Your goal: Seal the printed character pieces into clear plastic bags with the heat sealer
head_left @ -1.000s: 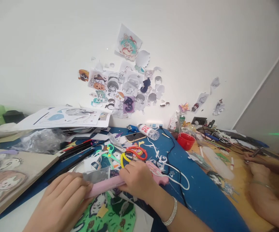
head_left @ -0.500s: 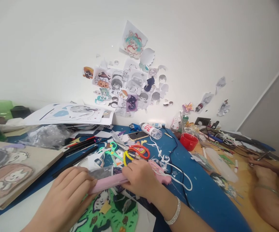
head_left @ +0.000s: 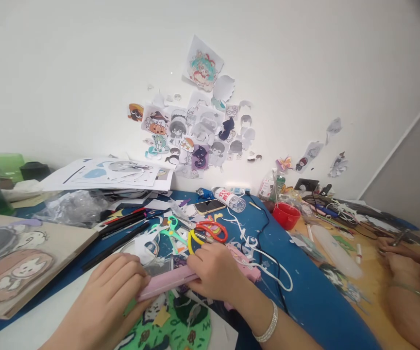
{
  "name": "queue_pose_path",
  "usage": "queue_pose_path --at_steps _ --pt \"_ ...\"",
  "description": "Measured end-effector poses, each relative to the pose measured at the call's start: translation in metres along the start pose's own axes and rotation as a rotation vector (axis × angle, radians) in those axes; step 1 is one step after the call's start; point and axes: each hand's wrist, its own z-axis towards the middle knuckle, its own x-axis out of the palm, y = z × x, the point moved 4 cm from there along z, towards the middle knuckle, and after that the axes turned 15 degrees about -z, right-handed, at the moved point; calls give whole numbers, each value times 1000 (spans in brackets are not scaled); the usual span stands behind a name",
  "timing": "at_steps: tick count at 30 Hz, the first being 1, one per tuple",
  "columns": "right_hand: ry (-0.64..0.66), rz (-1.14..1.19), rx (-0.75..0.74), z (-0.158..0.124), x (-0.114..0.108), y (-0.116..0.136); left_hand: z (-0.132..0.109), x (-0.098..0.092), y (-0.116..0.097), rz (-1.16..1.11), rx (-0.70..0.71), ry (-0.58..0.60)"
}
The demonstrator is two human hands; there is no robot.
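Between my two hands, low in the middle of the head view, is a pink sheet [head_left: 168, 283] rolled or folded into a long narrow strip; its material is unclear. My left hand [head_left: 109, 287] is closed on its left end, the thumb underneath. At the right end, my right hand [head_left: 215, 272] pinches it. Below lies a green piece [head_left: 175, 323] with dark marks, a yellow star and white shapes, on a white board [head_left: 227, 333]. Just right of my right hand rests a pink glue gun [head_left: 246, 265], partly hidden by that hand.
Red-and-yellow-handled scissors [head_left: 215, 229], teal scissors [head_left: 172, 234], a phone [head_left: 210, 206] and a bottle [head_left: 229, 199] lie beyond my hands. A painted board [head_left: 20, 262] is at left, a red cup [head_left: 286, 216] at right. Another person's hand [head_left: 402, 260] is far right.
The view has shifted slightly, so everything sits a little lower and to the right. Both hands keep hold of the pink sheet, whose upper face shows a lengthwise edge more clearly now.
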Motion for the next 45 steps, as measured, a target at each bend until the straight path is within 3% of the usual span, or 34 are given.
queue_pose_path --at_steps 10,17,45 --pt "-19 -2 -1 -1 0 1 -1 4 -4 -118 -41 -84" --pt "-3 3 -13 0 0 2 1 0 -8 -123 -88 -88" --pt "15 6 3 0 -4 1 3 -2 -11 -81 -65 -98"
